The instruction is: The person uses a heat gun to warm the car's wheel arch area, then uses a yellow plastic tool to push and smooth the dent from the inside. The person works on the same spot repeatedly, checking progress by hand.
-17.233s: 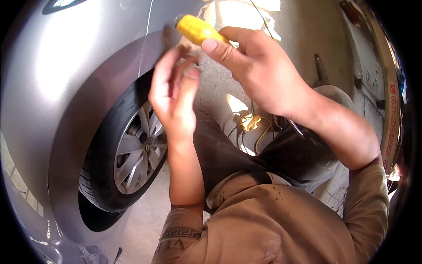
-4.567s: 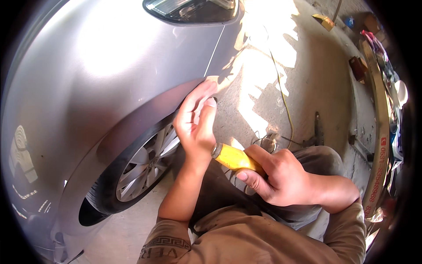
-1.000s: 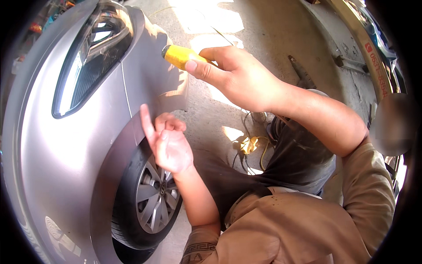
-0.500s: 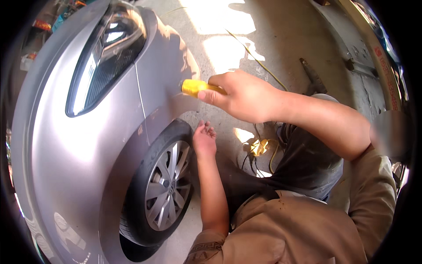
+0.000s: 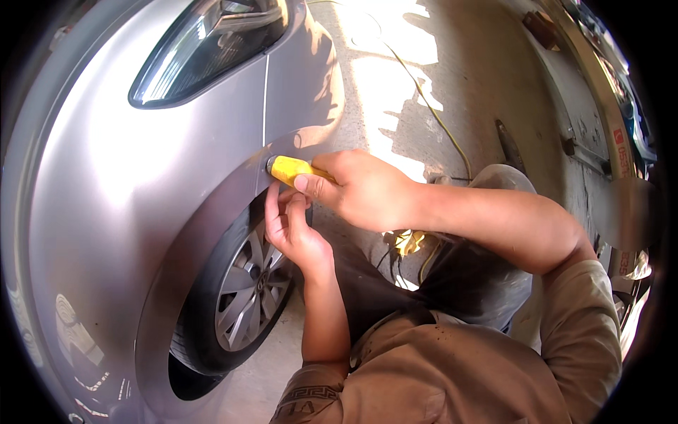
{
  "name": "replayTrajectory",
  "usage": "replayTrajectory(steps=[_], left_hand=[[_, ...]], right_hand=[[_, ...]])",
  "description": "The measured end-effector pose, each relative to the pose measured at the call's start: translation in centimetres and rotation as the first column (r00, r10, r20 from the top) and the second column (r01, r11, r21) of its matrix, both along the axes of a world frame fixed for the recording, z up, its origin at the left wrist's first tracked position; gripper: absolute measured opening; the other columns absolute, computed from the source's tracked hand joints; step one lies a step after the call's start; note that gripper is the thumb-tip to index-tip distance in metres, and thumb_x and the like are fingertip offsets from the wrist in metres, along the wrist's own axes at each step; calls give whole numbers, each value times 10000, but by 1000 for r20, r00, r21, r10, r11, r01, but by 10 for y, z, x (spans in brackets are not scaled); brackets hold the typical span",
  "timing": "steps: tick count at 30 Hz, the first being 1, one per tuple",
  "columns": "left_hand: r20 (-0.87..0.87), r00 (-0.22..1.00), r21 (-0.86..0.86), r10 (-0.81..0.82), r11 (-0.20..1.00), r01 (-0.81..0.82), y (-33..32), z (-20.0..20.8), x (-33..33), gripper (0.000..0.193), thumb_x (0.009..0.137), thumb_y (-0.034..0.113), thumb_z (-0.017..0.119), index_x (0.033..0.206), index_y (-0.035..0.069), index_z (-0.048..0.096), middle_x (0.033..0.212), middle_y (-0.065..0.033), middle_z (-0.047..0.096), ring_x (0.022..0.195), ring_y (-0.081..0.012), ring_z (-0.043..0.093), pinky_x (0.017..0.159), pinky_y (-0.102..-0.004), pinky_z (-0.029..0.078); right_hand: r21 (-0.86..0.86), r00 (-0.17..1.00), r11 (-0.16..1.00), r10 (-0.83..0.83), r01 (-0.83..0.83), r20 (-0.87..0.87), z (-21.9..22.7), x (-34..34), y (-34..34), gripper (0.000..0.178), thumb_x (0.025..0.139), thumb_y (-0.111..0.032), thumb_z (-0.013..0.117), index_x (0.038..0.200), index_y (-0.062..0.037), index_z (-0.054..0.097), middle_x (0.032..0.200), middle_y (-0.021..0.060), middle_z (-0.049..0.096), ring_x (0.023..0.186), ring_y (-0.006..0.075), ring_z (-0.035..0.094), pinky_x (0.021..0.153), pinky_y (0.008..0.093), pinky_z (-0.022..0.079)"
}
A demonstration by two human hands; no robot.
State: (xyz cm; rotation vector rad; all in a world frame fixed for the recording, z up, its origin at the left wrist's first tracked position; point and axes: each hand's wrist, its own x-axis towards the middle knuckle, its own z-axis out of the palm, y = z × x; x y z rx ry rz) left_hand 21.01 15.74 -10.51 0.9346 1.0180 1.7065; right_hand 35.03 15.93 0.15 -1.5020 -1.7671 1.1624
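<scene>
My right hand (image 5: 364, 187) is closed round a yellow hand tool (image 5: 288, 170), with the thumb along its near side. The tool's dark round end meets or nearly meets the silver car's fender (image 5: 205, 152), just above the wheel arch, below a body seam; its exact kind is unclear. Directly below the tool, my left hand (image 5: 300, 240) is raised palm up with its fingers apart and partly bent. Those fingertips reach the arch edge beside the tool; whether they press on it cannot be told. Behind the left hand is the front wheel (image 5: 244, 300).
The car's headlight (image 5: 205, 53) lies above the fender. A yellow cable (image 5: 431, 109) crosses the sunlit concrete floor, and a yellow thing with dark cords (image 5: 408, 242) lies by my knees. A long beam with red markings (image 5: 607, 106) runs along the right.
My right hand has brought the yellow tool down and left to the fender. The left hand has risen from beside the tyre to the arch edge. The view has shifted somewhat.
</scene>
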Motion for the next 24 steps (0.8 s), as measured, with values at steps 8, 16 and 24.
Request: replayTrajectory(steps=[8, 16, 24], left_hand=[[-22, 1000, 11, 20, 1000, -19, 5, -2, -3, 294, 902, 7, 603, 1174, -74, 679, 948, -47, 694, 802, -109, 596, 735, -248, 475], [-80, 997, 64, -19, 998, 24, 0, -30, -9, 336, 940, -11, 611, 1274, -41, 640, 890, -23, 670, 792, -59, 590, 753, -207, 476], [-121, 993, 0, -15, 1000, 15, 3, -5, -17, 338, 929, 71, 721, 1229, -57, 632, 888, 0, 652, 749, -29, 544, 678, -195, 451]], right_hand=[[-64, 995, 995, -79, 75, -56, 1, -10, 0, 560, 1035, -443, 463, 917, 62, 675, 781, 280, 653, 802, 436, 670, 756, 473, 503], [-31, 987, 994, -112, 109, -112, -5, -14, -9, 453, 1053, -367, 530, 873, 41, 607, 599, 85, 469, 570, 157, 460, 550, 370, 402], [42, 993, 993, -110, 112, -35, -1, 6, -17, 490, 1040, -416, 540, 906, 49, 621, 618, 136, 526, 583, 208, 508, 586, 393, 435]])
